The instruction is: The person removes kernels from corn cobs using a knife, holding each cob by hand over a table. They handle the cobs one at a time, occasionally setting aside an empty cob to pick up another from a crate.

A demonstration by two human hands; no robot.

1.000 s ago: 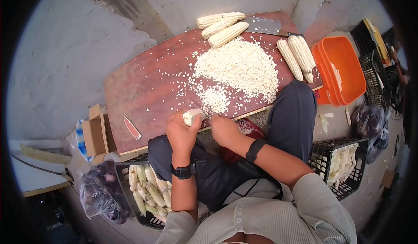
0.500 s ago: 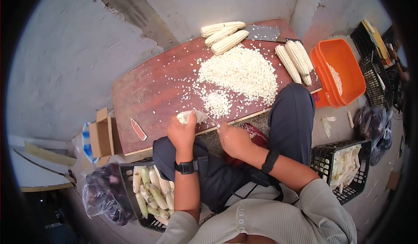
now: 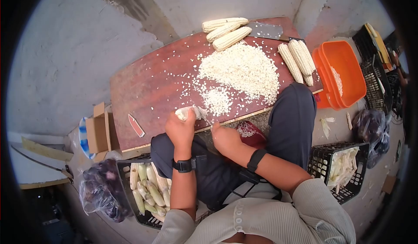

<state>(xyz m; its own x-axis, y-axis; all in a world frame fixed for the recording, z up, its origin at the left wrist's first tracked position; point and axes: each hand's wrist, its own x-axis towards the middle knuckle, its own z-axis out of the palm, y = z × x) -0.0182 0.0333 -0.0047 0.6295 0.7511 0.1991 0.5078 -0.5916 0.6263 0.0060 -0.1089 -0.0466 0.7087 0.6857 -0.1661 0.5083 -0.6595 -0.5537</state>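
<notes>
Nearest to the camera, on the floor by the left knee, a black crate [image 3: 130, 187] holds unpeeled cobs, and a dark plastic bag [image 3: 98, 189] lies just beside it. Above the lap, the left hand [image 3: 180, 131] is closed around a corn cob [image 3: 188, 112] at the near edge of the worktop [image 3: 143, 87] — its grip is clamped on the cob, which points toward the kernels. The right hand [image 3: 225, 137] is closed on a knife [image 3: 204, 119]; the thin blade reaches to the cob, but whether it touches I cannot tell. Just beyond the cob lies a small heap of kernels [image 3: 216, 100], and behind it a bigger pile [image 3: 241, 70]. A red-handled blade [image 3: 136, 125] rests on the worktop, left of the hands. Farther away, three cobs [image 3: 226, 30] lie at the far edge beside a cleaver [image 3: 265, 30], and more cobs [image 3: 298, 60] lie at the right end — near an orange tub [image 3: 342, 72] on the floor.
</notes>
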